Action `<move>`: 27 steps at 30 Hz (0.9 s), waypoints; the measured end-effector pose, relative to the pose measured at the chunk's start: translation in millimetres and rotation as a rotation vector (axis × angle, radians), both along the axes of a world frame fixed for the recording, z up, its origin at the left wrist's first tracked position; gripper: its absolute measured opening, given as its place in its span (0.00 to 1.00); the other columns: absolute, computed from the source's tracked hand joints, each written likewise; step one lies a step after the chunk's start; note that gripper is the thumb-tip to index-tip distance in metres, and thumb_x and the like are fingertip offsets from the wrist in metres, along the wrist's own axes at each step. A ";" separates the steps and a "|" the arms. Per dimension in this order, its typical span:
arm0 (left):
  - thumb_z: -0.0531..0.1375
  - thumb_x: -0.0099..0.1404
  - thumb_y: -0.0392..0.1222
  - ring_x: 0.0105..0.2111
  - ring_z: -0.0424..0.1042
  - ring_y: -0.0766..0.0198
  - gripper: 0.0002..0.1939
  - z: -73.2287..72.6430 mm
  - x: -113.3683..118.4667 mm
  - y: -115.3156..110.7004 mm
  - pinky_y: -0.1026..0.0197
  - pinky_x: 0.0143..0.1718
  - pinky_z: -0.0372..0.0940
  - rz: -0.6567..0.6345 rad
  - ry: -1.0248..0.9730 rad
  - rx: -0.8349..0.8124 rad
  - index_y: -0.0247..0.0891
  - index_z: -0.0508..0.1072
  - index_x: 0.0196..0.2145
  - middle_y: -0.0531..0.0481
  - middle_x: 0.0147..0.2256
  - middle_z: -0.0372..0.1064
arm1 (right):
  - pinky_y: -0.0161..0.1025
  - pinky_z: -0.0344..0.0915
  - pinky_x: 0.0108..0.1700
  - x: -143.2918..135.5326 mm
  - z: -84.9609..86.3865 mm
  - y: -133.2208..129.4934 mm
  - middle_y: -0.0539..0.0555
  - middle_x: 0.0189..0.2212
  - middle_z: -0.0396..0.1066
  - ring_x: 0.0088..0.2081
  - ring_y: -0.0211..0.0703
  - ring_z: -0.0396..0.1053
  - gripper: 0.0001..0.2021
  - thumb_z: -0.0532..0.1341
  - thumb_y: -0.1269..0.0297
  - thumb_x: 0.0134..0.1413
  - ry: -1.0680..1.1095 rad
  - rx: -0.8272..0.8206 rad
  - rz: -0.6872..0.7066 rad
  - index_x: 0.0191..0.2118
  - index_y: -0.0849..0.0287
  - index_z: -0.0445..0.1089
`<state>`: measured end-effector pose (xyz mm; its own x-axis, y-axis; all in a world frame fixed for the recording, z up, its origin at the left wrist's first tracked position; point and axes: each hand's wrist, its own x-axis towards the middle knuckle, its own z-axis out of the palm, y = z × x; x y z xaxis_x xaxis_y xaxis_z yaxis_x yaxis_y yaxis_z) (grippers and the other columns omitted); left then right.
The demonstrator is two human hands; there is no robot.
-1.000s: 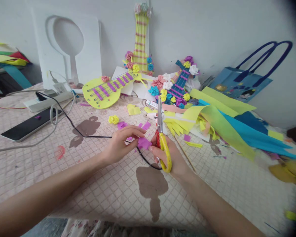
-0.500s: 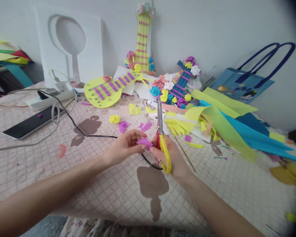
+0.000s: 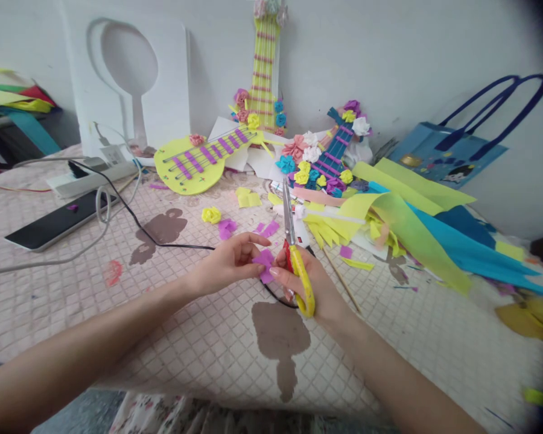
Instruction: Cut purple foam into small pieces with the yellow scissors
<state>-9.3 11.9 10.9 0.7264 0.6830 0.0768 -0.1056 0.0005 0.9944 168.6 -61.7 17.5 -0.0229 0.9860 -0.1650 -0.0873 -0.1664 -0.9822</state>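
Observation:
Between my two hands is a small piece of purple crepe paper (image 3: 265,265). My left hand (image 3: 228,262) pinches its left side between thumb and fingers. My right hand (image 3: 310,283) has scissors (image 3: 299,265) with yellow and red handles looped on it, blades pointing away from me. The thumb and fingertips of that hand touch the paper's right edge. Just beyond my hands lie loose purple scraps (image 3: 269,228), a crumpled purple piece (image 3: 227,228) and a yellow paper flower (image 3: 211,215).
Paper guitars, one yellow (image 3: 190,172) and one blue (image 3: 332,157), stand at the back. Yellow-green paper sheets (image 3: 402,229) and a blue bag (image 3: 447,154) are on the right. A black cable (image 3: 181,246) runs under my hands. A black phone-like slab (image 3: 58,223) lies left; a thin stick (image 3: 341,280) lies right.
The purple paper has turned, showing a broader, flatter face between my fingers. The scissors tilt slightly further left, still in my right hand.

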 end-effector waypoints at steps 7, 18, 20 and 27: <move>0.64 0.61 0.35 0.28 0.71 0.69 0.17 -1.5 1.6 -0.1 0.65 0.31 0.65 0.019 -0.058 -0.088 0.33 0.66 0.46 0.54 0.29 0.70 | 0.28 0.56 0.17 -1.2 -3.6 0.7 0.39 0.19 0.60 0.15 0.28 0.56 0.14 0.68 0.65 0.42 0.017 -0.029 -0.002 0.32 0.56 0.61; 0.65 0.61 0.38 0.29 0.71 0.69 0.21 -3.8 -1.0 0.1 0.64 0.30 0.65 -0.044 0.062 0.052 0.35 0.64 0.50 0.54 0.29 0.70 | 0.28 0.56 0.16 -2.4 -5.7 3.0 0.40 0.20 0.61 0.15 0.28 0.57 0.17 0.70 0.62 0.40 0.078 -0.018 -0.002 0.32 0.56 0.61; 0.65 0.61 0.40 0.30 0.72 0.67 0.21 -6.9 0.5 -1.0 0.63 0.32 0.67 -0.068 0.049 0.003 0.35 0.64 0.50 0.52 0.31 0.71 | 0.28 0.55 0.16 -2.4 -6.5 3.5 0.39 0.19 0.60 0.15 0.29 0.57 0.17 0.70 0.62 0.41 0.064 -0.013 -0.030 0.33 0.55 0.60; 0.67 0.58 0.38 0.29 0.72 0.68 0.23 -10.3 2.9 -4.0 0.61 0.34 0.68 -0.101 0.040 -0.100 0.35 0.64 0.49 0.52 0.31 0.71 | 0.29 0.56 0.17 -1.8 -2.2 1.5 0.40 0.20 0.61 0.15 0.28 0.56 0.16 0.68 0.56 0.45 0.053 -0.006 -0.062 0.33 0.56 0.61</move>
<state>-6.3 7.8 0.6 0.7930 0.6090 -0.0187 -0.0598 0.1084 0.9923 166.7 -60.2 15.3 0.0290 0.9848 -0.1713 -0.1495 -0.1651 -0.9749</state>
